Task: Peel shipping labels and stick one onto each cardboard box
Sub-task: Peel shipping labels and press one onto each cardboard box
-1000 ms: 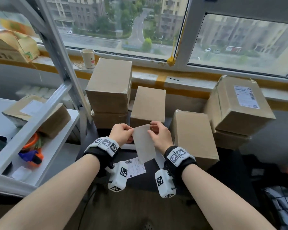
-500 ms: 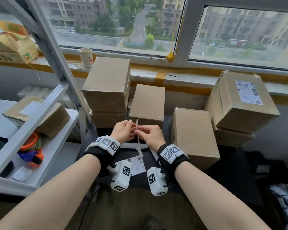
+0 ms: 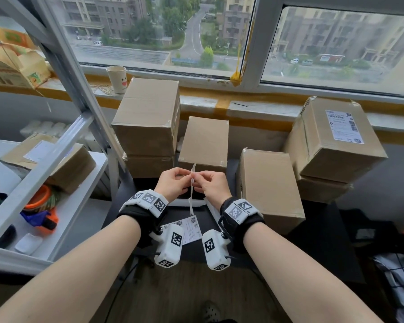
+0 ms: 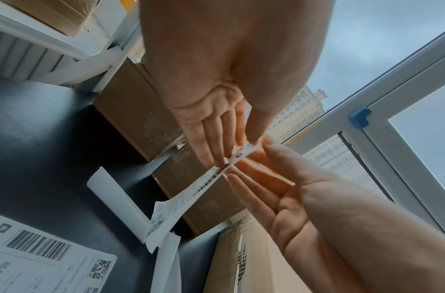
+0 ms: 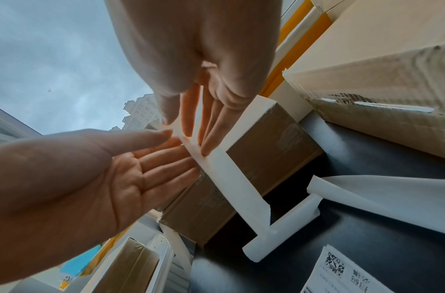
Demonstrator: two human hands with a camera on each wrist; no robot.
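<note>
Both hands hold one shipping label [image 3: 191,190] upright and edge-on above the black table [image 3: 317,220]. My left hand [image 3: 184,180] and right hand [image 3: 200,183] pinch its upper end between thumb and fingers from opposite sides. The left wrist view shows the label's [image 4: 191,192] printed face at my left hand [image 4: 237,150]. Its blank white back [image 5: 231,178] shows in the right wrist view at my right hand [image 5: 185,136]. Plain cardboard boxes stand behind: a stacked pair [image 3: 149,117], a middle box [image 3: 205,138] and a long box [image 3: 266,183]. The far-right box [image 3: 324,155] carries a label [image 3: 343,125].
A second printed label [image 3: 189,229] lies on the table under my wrists, with curled white backing strips [image 5: 286,218] beside it. A white shelf unit [image 3: 63,213] on the left holds a box [image 3: 56,164] and an orange-blue tape dispenser [image 3: 40,213]. A paper cup [image 3: 117,79] stands on the windowsill.
The label was held flat facing me a second ago; it has turned edge-on and my hands have drawn together around its top. In the last half second little moved.
</note>
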